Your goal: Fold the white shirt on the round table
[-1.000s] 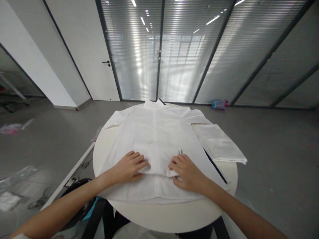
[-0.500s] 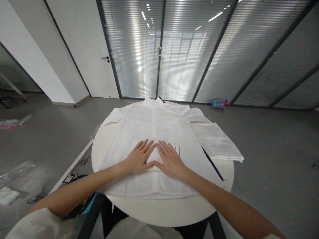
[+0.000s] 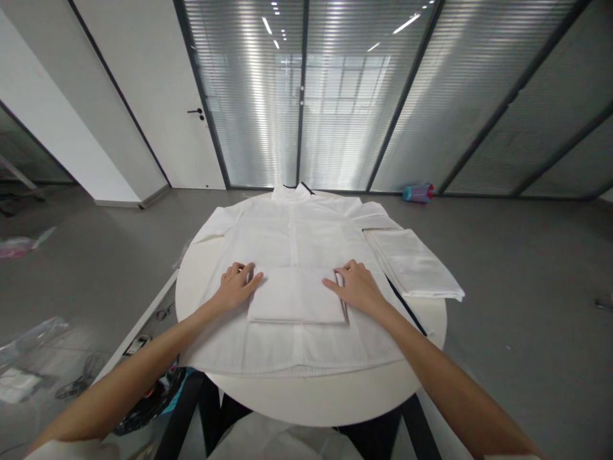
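Observation:
A white long garment with a stand-up collar, like a shirt or jacket (image 3: 268, 233), lies spread on a round white table (image 3: 311, 402), collar at the far side. On its lower middle rests a folded rectangle of white cloth (image 3: 297, 297). My left hand (image 3: 235, 285) is at the far left corner of this folded cloth, thumb and bent fingers closed about its edge. At the opposite far corner, my right hand (image 3: 357, 286) pinches the edge, its thumb on top. Some fingertips are hidden beneath or behind the cloth.
Another folded white piece (image 3: 414, 262) overhangs the table's right edge. A dark bag (image 3: 153, 399) and cables are at the lower left. Clear plastic (image 3: 33, 338) lies on the floor, and a blue and pink package (image 3: 418, 193) stands by the glass wall.
My hands have moved apart, from lying flat side by side at the cloth's middle to its left and right edges. Their fingers have curled, and the folded cloth now shows between them.

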A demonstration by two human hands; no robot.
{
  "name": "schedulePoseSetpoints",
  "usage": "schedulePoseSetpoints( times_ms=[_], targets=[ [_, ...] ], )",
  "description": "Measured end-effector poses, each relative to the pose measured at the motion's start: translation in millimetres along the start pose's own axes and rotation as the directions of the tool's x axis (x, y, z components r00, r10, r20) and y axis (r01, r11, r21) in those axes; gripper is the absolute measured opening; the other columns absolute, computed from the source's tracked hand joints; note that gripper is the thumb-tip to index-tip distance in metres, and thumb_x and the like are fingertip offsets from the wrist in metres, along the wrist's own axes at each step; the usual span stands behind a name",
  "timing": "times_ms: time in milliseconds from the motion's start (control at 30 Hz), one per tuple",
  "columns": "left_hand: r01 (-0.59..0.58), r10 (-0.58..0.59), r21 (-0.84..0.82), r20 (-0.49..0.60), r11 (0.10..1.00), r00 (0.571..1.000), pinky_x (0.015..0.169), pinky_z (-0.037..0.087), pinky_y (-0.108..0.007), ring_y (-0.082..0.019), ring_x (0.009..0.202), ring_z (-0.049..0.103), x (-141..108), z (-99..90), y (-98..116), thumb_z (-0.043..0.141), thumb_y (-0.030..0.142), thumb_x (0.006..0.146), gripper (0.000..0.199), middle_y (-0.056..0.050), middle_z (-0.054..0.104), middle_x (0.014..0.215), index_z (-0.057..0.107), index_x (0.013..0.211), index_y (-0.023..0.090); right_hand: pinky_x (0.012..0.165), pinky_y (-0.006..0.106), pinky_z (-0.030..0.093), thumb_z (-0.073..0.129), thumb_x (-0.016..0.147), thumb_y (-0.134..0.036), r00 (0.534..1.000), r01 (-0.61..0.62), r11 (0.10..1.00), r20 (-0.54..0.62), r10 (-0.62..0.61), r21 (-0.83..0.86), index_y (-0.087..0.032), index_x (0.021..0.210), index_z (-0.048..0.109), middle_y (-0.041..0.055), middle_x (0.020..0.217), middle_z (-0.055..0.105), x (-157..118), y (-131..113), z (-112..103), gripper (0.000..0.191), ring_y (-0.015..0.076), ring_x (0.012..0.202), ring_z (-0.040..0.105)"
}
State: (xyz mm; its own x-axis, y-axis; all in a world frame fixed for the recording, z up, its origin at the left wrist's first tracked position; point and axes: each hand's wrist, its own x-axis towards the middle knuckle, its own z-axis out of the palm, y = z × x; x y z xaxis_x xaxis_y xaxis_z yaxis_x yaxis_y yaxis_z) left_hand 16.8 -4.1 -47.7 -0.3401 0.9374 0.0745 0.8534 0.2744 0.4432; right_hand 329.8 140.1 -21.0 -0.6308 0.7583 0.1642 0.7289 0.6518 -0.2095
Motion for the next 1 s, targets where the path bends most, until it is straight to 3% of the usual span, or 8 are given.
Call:
schedulePoseSetpoints(
  times_ms=[100, 200, 400, 567, 700, 800, 900, 1000],
  targets=[
    [-0.011, 0.014, -0.045, 0.062, 0.999, 0.998, 0.098, 0.042, -0.055, -0.032, 0.111, 0.054, 0, -2.0, -4, 0.045, 0.067, 0.090, 0.054, -0.012, 0.055, 0.117, 0.067, 0.111, 0.022, 0.091, 0.047, 0.046, 0.057, 0.089, -0.063, 0.999, -0.031, 0.995, 0.031, 0.029, 0.095, -0.017, 0.110, 0.068, 0.0150, 0.107, 0.058, -2, 5, 9, 0.052, 0.0313, 0.103, 0.056],
    [-0.088, 0.111, -0.193, 0.114, 0.977, 0.987, 0.093, 0.047, -0.049, -0.029, 0.102, 0.057, -6, -7.9, -2, 0.059, 0.069, 0.082, 0.061, -0.011, 0.059, 0.110, 0.063, 0.118, 0.020, 0.094, 0.046, 0.045, 0.064, 0.084, -0.057, 0.998, -0.058, 0.960, 0.020, 0.054, 0.273, -0.019, 0.111, 0.060, 0.0113, 0.108, 0.058, -3, 7, 12, 0.047, 0.0292, 0.106, 0.056],
    [-0.216, 0.349, -0.473, 0.214, 0.854, 0.912, 0.098, 0.051, -0.044, -0.029, 0.122, 0.056, -36, -31.9, 4, 0.075, 0.050, 0.077, 0.113, -0.017, 0.055, 0.136, 0.002, 0.161, 0.027, 0.065, 0.031, 0.048, 0.069, 0.077, -0.051, 0.975, -0.189, 0.688, 0.215, 0.049, 0.701, -0.023, 0.124, 0.041, -0.0040, 0.080, 0.056, -7, 8, -6, 0.061, 0.0187, 0.072, 0.058],
    [-0.140, 0.351, -0.555, 0.294, 0.820, 0.889, 0.092, 0.056, -0.045, -0.021, 0.099, 0.068, -45, -59.7, 25, 0.068, 0.039, 0.084, 0.112, -0.013, 0.062, 0.123, -0.017, 0.158, 0.035, 0.066, 0.028, 0.048, 0.075, 0.072, -0.043, 0.978, -0.156, 0.578, 0.206, -0.022, 0.801, -0.025, 0.133, 0.051, -0.0020, 0.085, 0.064, -14, 13, -28, 0.067, 0.0171, 0.073, 0.060],
    [-0.001, 0.275, -0.728, 0.258, 0.686, 0.926, 0.081, 0.059, -0.044, -0.021, 0.089, 0.070, -2, -70.8, 64, 0.072, 0.040, 0.081, 0.112, -0.009, 0.066, 0.114, -0.008, 0.158, 0.039, 0.083, 0.035, 0.053, 0.079, 0.072, -0.043, 0.989, -0.146, 0.514, 0.131, 0.067, 0.845, -0.022, 0.119, 0.066, 0.0052, 0.110, 0.071, -31, 32, -49, 0.053, 0.0240, 0.097, 0.066],
    [0.160, 0.206, -0.855, 0.293, 0.493, 0.934, 0.080, 0.060, -0.041, -0.020, 0.089, 0.069, 50, -55.8, 113, 0.071, 0.041, 0.083, 0.086, -0.006, 0.067, 0.105, 0.024, 0.154, 0.034, 0.082, 0.035, 0.056, 0.079, 0.073, -0.046, 0.960, -0.213, 0.445, 0.101, 0.263, 0.870, -0.020, 0.115, 0.069, 0.0064, 0.107, 0.073, -51, 62, -58, 0.050, 0.0249, 0.097, 0.068],
    [0.338, 0.350, -0.897, 0.425, 0.283, 0.835, 0.086, 0.058, -0.037, -0.018, 0.089, 0.068, 105, -21.0, 176, 0.079, 0.030, 0.076, 0.057, -0.007, 0.069, 0.101, 0.056, 0.128, 0.020, 0.073, 0.033, 0.059, 0.084, 0.068, -0.044, 0.858, -0.280, 0.324, 0.085, 0.506, 0.903, -0.019, 0.112, 0.069, 0.0062, 0.101, 0.074, -69, 101, -64, 0.053, 0.0233, 0.088, 0.070],
    [0.379, 0.357, -0.914, 0.406, 0.145, 0.842, 0.083, 0.058, -0.036, -0.015, 0.076, 0.067, 154, 22.1, 241, 0.083, 0.010, 0.066, 0.055, -0.003, 0.069, 0.084, 0.061, 0.116, 0.016, 0.066, 0.030, 0.061, 0.088, 0.062, -0.038, 0.734, -0.250, 0.183, 0.063, 0.676, 0.951, -0.017, 0.105, 0.069, 0.0055, 0.094, 0.074, -77, 142, -72, 0.051, 0.0216, 0.080, 0.071]
  ],
)
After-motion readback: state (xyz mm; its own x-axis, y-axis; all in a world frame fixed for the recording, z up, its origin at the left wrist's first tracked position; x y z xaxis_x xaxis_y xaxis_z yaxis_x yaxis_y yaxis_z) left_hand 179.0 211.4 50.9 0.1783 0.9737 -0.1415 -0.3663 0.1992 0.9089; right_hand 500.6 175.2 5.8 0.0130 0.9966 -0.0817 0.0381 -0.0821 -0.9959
